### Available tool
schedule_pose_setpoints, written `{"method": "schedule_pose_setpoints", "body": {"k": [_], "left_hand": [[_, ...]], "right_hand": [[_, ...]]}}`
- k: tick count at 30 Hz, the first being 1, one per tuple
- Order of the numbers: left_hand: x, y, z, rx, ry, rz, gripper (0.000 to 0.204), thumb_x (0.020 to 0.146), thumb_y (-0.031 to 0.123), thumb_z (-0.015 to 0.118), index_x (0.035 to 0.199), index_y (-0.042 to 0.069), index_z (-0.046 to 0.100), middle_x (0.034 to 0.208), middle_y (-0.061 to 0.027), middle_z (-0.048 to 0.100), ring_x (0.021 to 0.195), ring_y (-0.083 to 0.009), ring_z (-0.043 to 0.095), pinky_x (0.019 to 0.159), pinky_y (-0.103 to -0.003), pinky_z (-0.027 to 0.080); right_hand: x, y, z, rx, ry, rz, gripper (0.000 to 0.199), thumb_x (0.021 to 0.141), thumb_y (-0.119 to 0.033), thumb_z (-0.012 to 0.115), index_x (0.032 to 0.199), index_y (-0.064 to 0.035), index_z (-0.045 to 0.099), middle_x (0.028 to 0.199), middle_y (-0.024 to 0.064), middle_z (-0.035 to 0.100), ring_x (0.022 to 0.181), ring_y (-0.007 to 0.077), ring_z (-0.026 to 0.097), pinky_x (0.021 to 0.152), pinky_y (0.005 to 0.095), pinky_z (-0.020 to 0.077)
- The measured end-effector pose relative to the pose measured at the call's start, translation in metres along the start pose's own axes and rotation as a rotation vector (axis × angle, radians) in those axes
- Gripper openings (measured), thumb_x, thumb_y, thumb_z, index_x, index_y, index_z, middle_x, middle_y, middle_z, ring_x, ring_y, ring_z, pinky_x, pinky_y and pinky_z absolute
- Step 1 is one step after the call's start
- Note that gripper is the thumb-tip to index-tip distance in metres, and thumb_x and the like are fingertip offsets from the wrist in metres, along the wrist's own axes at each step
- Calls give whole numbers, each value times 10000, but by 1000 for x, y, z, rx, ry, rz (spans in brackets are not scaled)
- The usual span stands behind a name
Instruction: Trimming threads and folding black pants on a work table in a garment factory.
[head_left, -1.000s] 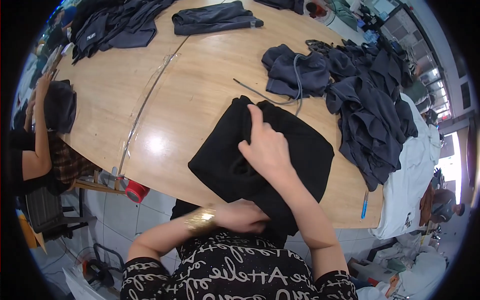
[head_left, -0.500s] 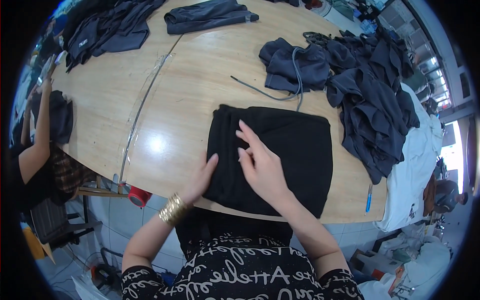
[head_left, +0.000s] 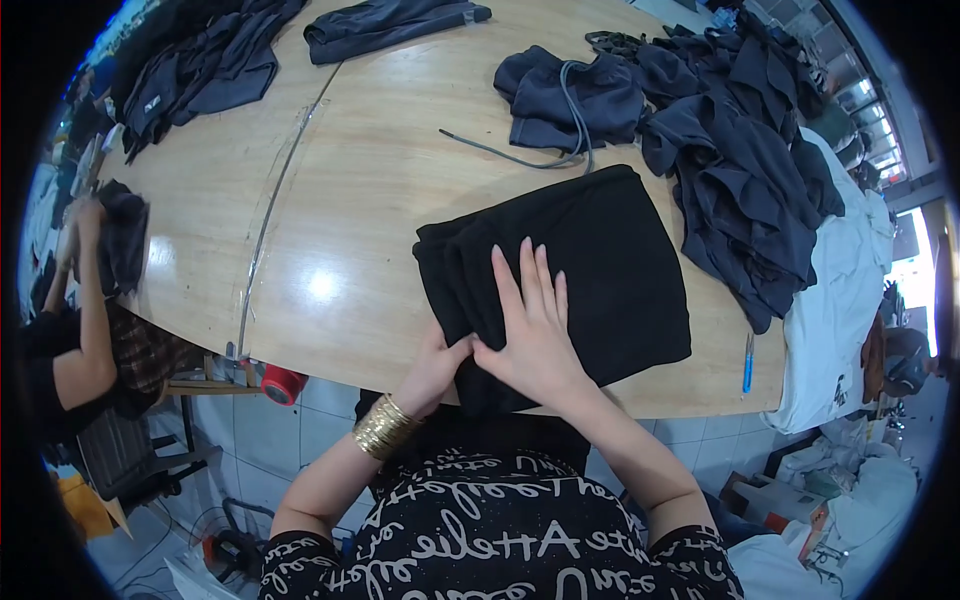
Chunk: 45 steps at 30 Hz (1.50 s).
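A folded black garment (head_left: 610,270) lies on the table in front of me, turned at a slant, its near edge close to the table's rim. My left hand (head_left: 435,368) grips the garment's near left edge, thumb on top; its other fingers are mostly hidden by the cloth. Flat on the folded layers rests my right hand (head_left: 537,335), fingers stretched out and pointing away from me. Its thumb reaches left and meets the left thumb at the edge.
Beyond the garment sits a dark grey bundle with a cord (head_left: 575,100). Crumpled dark garments (head_left: 735,190) and white cloth (head_left: 835,330) lie right, beside a blue pen (head_left: 748,362). A dark folded piece (head_left: 390,28) is at the back. A person (head_left: 85,330) handles dark cloth at left.
The black garment has turned, its right side swinging away from me. My left hand has moved right and taken its edge; my right hand has flattened on top.
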<state>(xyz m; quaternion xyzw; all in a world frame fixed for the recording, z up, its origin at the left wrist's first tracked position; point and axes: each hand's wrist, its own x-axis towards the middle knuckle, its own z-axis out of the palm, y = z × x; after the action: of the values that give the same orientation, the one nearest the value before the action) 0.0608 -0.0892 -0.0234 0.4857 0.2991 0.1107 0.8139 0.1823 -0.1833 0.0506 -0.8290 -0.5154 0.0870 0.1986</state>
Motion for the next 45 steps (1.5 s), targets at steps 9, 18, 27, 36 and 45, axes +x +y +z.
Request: {"method": "schedule_pose_setpoints", "body": {"k": [9, 18, 27, 36, 45], "left_hand": [[-4, 13, 5, 79, -67, -236, 530, 802, 57, 683, 1279, 3, 458, 1152, -116, 615, 1039, -184, 598, 859, -321, 511], [-6, 13, -25, 283, -186, -217, 615, 891, 155, 595, 1421, 39, 307, 1277, -147, 510, 1093, -193, 567, 867, -313, 504], [-20, 127, 67, 1237, -33, 940, 563, 869, 196, 617, 1368, 20, 426, 1429, -183, 382, 1320, -365, 361, 1071, -474, 292], [17, 49, 28, 1540, -11, 676, 716, 836, 472, 592, 1446, 165, 375, 1539, -128, 235, 1438, -317, 155, 1135, -517, 97], [-19, 32, 13, 941, 537, 656, 975, 746, 292, 789, 1480, 56, 191, 1503, -218, 222, 1406, -340, 204, 1135, -447, 190]], "right_hand": [[14, 5, -8, -303, 30, -70, 810, 671, -78, 628, 1415, 4, 317, 1275, 340, 479, 1042, 398, 596, 827, 405, 522], [-9, -26, 24, -160, 77, -17, 895, 767, -298, 656, 1458, 40, 199, 1471, 333, 200, 1347, 406, 289, 1034, 576, 244], [32, 43, -136, -24, 493, -166, 406, 916, -244, 551, 1313, -162, 528, 1414, 136, 437, 1368, 352, 312, 1100, 539, 200], [15, 118, -15, -438, 350, 148, 585, 875, -514, 534, 1413, -322, 408, 1526, 96, 255, 1369, 430, 236, 984, 717, 219], [21, 185, -81, 958, -211, 612, 761, 849, -424, 661, 1371, 54, 379, 1231, 189, 557, 1108, 229, 560, 949, 309, 434]]}}
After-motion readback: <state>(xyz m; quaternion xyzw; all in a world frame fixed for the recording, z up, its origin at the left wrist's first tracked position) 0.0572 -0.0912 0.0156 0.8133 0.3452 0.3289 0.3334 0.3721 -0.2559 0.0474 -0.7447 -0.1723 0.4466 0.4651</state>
